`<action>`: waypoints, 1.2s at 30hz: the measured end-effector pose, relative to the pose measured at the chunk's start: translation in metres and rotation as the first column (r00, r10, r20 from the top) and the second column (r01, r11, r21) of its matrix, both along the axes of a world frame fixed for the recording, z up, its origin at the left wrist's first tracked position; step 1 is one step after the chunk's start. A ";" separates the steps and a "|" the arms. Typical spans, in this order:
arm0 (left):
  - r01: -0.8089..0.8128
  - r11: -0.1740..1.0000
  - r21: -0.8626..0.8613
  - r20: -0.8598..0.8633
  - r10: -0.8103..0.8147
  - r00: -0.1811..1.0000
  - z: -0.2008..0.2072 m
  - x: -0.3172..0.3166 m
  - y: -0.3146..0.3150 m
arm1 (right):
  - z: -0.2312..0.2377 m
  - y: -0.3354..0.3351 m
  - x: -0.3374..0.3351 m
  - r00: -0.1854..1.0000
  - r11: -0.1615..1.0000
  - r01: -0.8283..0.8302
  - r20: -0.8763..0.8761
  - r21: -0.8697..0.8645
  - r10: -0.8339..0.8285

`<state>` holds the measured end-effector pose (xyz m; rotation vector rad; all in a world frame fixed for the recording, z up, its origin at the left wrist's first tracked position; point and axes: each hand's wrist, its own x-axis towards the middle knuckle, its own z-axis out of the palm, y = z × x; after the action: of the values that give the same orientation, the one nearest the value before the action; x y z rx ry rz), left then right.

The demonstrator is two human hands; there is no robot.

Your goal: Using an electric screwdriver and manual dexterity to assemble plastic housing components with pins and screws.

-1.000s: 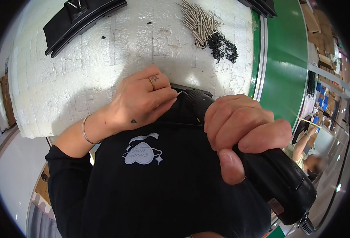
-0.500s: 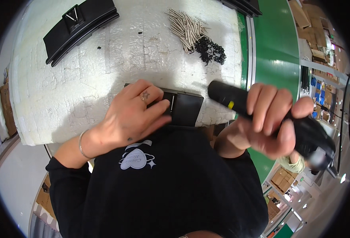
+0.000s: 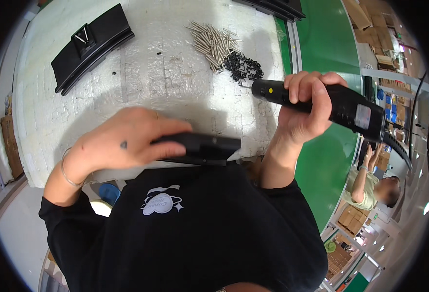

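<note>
My left hand is closed on the left end of a black plastic part, thumb below and fingers above. The part is tilted up close to my shirt, so its inner side is hidden. My right hand is wrapped round a black electric screwdriver with a yellow dot and a cord at its rear. The bit reaches the near edge of a pile of small black screws; whether a screw sits on it I cannot tell. Silver metal pins lie heaped beside the screws.
A curved black part with two silver pins in its recess lies at the far left of the foam-covered table. Another black part lies at the far edge. Beyond a metal rail is a green surface. A co-worker is at the right.
My left hand has gone from resting over the black part to gripping its end and tilting it up. The screwdriver has moved away from me, its bit now at the screws.
</note>
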<state>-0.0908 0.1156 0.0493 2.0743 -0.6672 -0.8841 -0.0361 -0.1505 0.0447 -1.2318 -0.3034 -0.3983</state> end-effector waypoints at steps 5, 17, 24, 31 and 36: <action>-0.112 0.992 -0.058 0.372 0.126 0.920 -0.033 0.010 -0.003 | 0.014 -0.002 -0.010 0.987 0.990 -0.118 0.119 0.083 0.107; 0.013 0.877 -0.480 0.716 0.383 0.584 -0.064 0.075 -0.083 | 0.041 -0.012 -0.015 0.942 0.968 -0.248 0.220 -0.048 0.253; -0.020 0.836 -0.548 0.671 0.453 0.587 -0.063 0.074 -0.086 | 0.043 -0.015 -0.014 0.944 0.966 -0.260 0.208 -0.008 0.256; -0.067 0.829 -0.555 0.632 0.473 0.614 -0.058 0.072 -0.087 | 0.041 -0.015 -0.015 0.938 0.959 -0.284 0.207 0.004 0.277; -0.024 0.861 -0.507 0.648 0.400 0.648 -0.053 0.070 -0.083 | 0.043 -0.015 -0.016 0.928 0.948 -0.316 0.197 -0.033 0.317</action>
<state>-0.0208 0.0324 -0.0032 1.9532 -0.9018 0.3202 -0.0520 -0.1660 0.0872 -1.1203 -0.6661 -0.2409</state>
